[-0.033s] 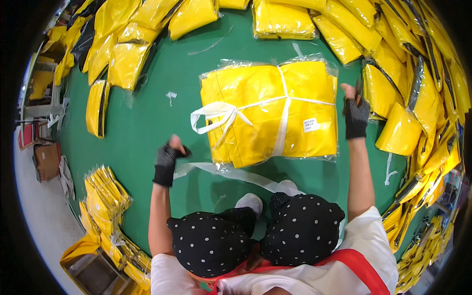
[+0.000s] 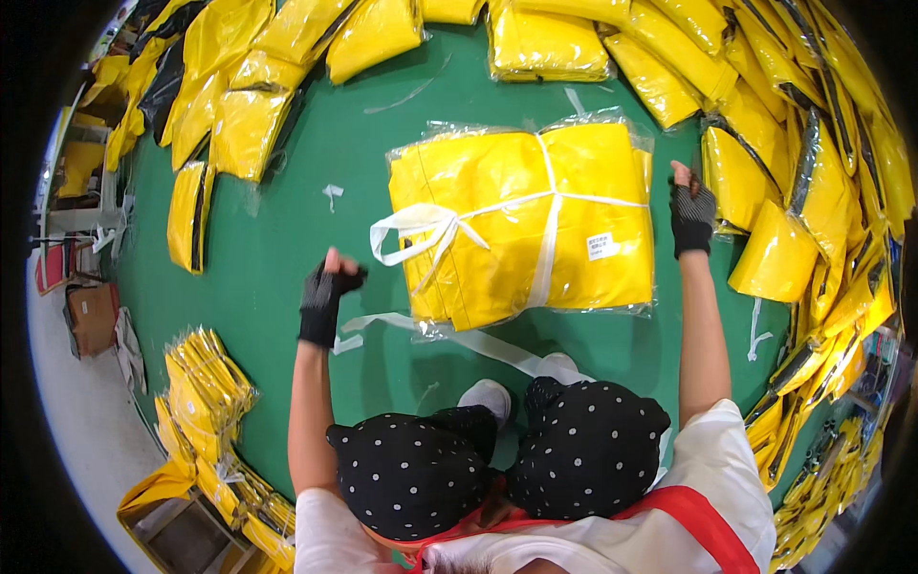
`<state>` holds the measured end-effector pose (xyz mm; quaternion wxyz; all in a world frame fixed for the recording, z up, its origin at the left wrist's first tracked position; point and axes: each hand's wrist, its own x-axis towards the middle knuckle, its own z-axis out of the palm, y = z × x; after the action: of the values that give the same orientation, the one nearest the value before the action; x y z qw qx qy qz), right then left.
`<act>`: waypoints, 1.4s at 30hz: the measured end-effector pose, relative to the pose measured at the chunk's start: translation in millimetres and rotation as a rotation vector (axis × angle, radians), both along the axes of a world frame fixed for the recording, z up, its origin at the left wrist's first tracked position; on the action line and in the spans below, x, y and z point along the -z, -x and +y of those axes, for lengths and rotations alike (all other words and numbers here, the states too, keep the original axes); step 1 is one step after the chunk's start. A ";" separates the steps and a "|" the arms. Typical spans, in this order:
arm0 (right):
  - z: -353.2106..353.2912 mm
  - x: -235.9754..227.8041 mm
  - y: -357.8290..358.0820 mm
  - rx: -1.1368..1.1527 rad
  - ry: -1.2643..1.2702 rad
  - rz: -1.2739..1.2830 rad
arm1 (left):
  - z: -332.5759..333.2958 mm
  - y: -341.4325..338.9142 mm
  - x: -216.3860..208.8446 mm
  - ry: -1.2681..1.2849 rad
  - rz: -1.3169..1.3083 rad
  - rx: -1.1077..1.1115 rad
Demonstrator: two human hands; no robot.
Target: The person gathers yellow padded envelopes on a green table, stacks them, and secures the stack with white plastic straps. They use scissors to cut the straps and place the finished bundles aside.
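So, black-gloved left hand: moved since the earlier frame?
Yes: slightly forward; the left hand is closer to the small crumpled white scrap on the green floor.

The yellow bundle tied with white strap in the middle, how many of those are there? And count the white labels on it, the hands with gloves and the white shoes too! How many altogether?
Tied yellow bundle: 1
White label on it: 1
Gloved hands: 2
White shoes, partly hidden: 2
Total: 6
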<state>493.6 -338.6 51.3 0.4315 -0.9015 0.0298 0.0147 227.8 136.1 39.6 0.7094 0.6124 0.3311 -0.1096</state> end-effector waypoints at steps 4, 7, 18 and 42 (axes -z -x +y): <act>-44.0 123.8 -54.5 0.136 -0.870 0.552 | -79.2 -108.5 9.0 0.404 -0.092 -0.238; -19.1 149.0 -36.6 0.155 -1.077 0.610 | -94.3 -115.9 5.9 0.333 -0.332 -0.169; -44.0 84.4 26.4 -0.012 -0.648 0.486 | -102.8 56.3 52.1 -0.162 -0.184 -0.106; 129.5 -132.9 -7.4 -0.738 0.422 -0.346 | -134.9 -164.0 -159.2 -1.453 -0.409 0.698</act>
<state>501.0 -209.1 184.1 0.2031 -0.9092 -0.3633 0.0103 391.8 1.2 198.7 0.1087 0.9933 -0.0250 0.0310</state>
